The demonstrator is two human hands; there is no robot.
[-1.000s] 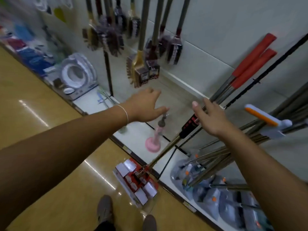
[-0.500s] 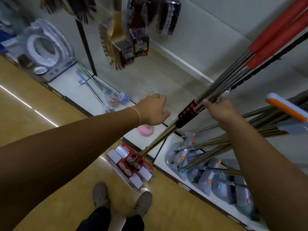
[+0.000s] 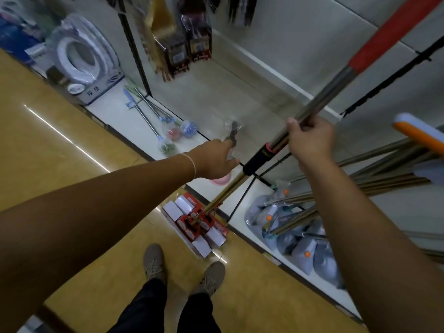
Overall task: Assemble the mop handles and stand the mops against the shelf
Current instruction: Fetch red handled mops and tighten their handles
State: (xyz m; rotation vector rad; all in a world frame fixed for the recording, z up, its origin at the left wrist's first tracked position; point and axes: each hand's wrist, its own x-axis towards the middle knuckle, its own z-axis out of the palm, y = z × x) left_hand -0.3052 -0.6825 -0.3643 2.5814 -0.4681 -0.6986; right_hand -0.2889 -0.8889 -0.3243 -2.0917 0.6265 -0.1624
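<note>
Right hand now grips the mop handle; left hand stays open.

i stand on a glossy yellow floor with light streaks, facing a pale shelf wall.

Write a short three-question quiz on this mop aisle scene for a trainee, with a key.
1. True or false: the right hand is closed around the mop handle.
2. Which colour is the grip at the top of that handle?
A. blue
B. red
C. green
3. Fill in: the mop head at the bottom of the handle rests on the ____.

Key
1. True; the fingers wrap the steel tube.
2. B; the red grip runs toward the top right.
3. Floor, in front of the shelf. The left hand reaches toward the pole with fingers open and holds nothing.
</note>
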